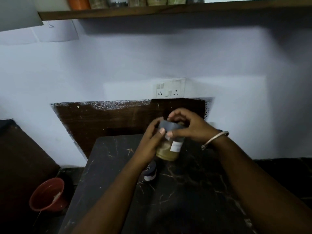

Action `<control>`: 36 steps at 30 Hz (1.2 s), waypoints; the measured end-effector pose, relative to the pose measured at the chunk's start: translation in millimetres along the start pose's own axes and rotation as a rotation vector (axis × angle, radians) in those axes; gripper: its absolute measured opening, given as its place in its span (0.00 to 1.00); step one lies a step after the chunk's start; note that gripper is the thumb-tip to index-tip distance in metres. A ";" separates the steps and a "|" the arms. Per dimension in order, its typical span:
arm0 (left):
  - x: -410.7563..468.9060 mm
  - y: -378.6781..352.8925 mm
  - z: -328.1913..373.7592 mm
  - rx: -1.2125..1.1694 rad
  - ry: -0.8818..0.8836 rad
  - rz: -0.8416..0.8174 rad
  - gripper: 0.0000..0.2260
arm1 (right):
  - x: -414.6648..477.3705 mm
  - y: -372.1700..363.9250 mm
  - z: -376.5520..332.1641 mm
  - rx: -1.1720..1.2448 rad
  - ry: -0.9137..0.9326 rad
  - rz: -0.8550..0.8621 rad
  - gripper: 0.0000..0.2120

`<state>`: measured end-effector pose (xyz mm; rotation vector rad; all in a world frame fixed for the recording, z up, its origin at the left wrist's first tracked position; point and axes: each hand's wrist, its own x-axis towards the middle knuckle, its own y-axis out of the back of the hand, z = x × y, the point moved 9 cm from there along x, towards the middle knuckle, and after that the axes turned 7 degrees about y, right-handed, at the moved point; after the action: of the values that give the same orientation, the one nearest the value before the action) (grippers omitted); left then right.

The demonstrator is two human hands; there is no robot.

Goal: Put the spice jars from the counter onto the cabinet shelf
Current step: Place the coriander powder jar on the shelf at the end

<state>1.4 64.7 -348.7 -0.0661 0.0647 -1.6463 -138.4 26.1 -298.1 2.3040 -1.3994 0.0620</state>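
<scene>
A pale wall (pixel 152 56) is carrying a white socket plate (pixel 170 88); dim light is falling over a red bucket (pixel 48 195) sitting on the floor.

A clear glass or plastic spice jar (pixel 168 149) with a matt grey lid (pixel 170 128) and a white paper label (pixel 176 146) holds yellowish-brown powder. Below it, the counter (pixel 185 191) is dark polished stone with pale veins, slightly glossy. At twelve o'clock runs a dark wooden shelf (pixel 168 10). A thin shiny metal bangle (pixel 214 139) circles the wrist at three o'clock. At eight o'clock sits a smooth red plastic bucket (pixel 48 195). The wall (pixel 135 56) is matt painted plaster.
</scene>
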 end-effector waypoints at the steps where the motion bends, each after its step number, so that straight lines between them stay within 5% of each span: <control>1: -1.6 -5.1 17.9 -0.033 -0.026 0.003 0.27 | -1.7 7.5 -18.1 0.037 0.060 0.055 0.22; 8: -31.0 -29.8 105.4 -0.270 -0.201 0.054 0.21 | -40.9 35.1 -91.1 0.401 0.375 0.469 0.20; 13: -47.0 -56.4 120.5 -0.491 -0.105 -0.031 0.33 | -58.2 20.1 -113.2 0.524 0.492 0.403 0.24; 17: -56.1 -76.4 117.0 -0.597 -0.006 -0.105 0.30 | -71.5 23.8 -130.8 0.492 0.559 0.422 0.25; 27: -65.3 -84.0 142.5 -0.525 -0.108 -0.099 0.22 | -91.1 35.3 -152.2 0.404 0.600 0.504 0.23; 36: -68.9 -98.9 153.6 -0.441 -0.159 -0.091 0.30 | -98.0 43.8 -159.6 0.364 0.603 0.506 0.23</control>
<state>-79.0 140.6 -187.7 -0.5420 0.3055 -1.6862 -193.8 153.0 -164.7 1.8626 -1.6677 1.1408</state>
